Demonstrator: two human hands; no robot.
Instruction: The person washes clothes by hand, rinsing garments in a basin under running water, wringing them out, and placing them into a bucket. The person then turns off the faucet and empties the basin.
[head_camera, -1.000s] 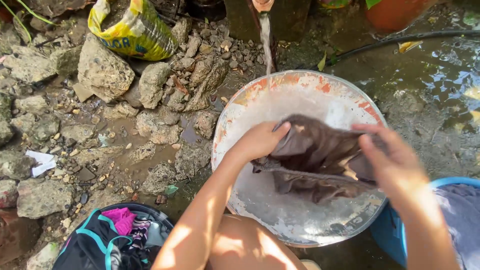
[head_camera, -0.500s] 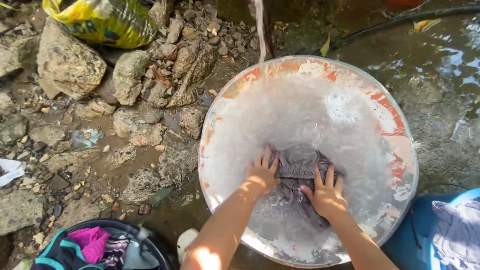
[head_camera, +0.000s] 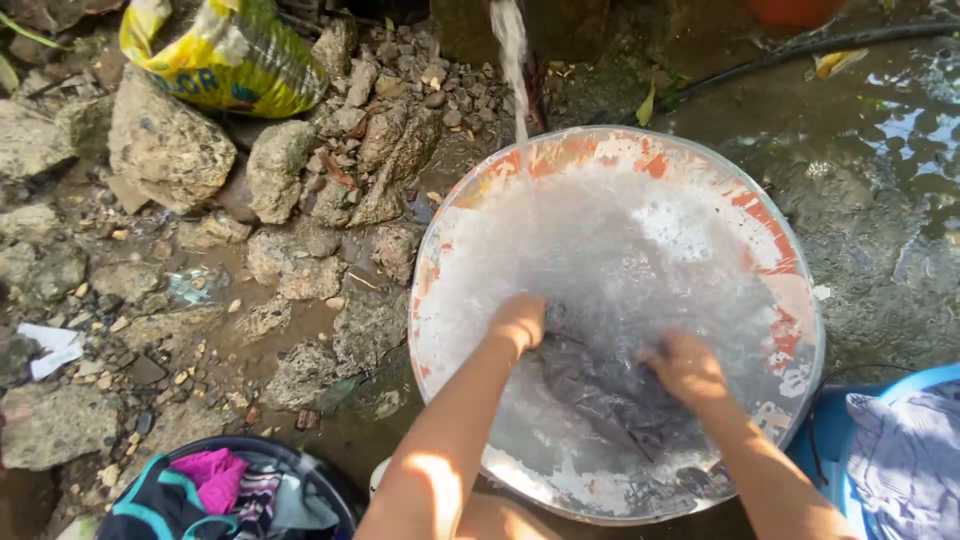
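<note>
While a thin stream of water (head_camera: 512, 60) fell onto the far rim of the round metal basin (head_camera: 800, 300), both hands were down in the sudsy wash water (head_camera: 600, 250), working a dark garment (head_camera: 600, 400) that lay submerged near the basin's near side. The left hand (head_camera: 518, 322) was curled at the cloth's left edge and the right hand (head_camera: 688, 368) pressed on its right edge; the fingers (head_camera: 660, 352) of each seemed bunched together into the fabric, though foam and blur hid whether they truly gripped it or only pushed it down. Judged from this, the step in hand was the scrubbing or kneading of the garment in soapy water, with the cloth still soaked and not yet lifted or wrung. The next move would likely call for gathering the cloth between both hands and rubbing or squeezing it without slopping water over the rim. Beside the basin on the right sat a blue tub (head_camera: 820, 440) holding pale cloth (head_camera: 905, 450); at the lower left a dark basket (head_camera: 330, 490) held bright mixed clothes (head_camera: 215, 480). Wet rocks (head_camera: 160, 150) and a yellow sack (head_camera: 215, 55) lay beyond on muddy ground.
</note>
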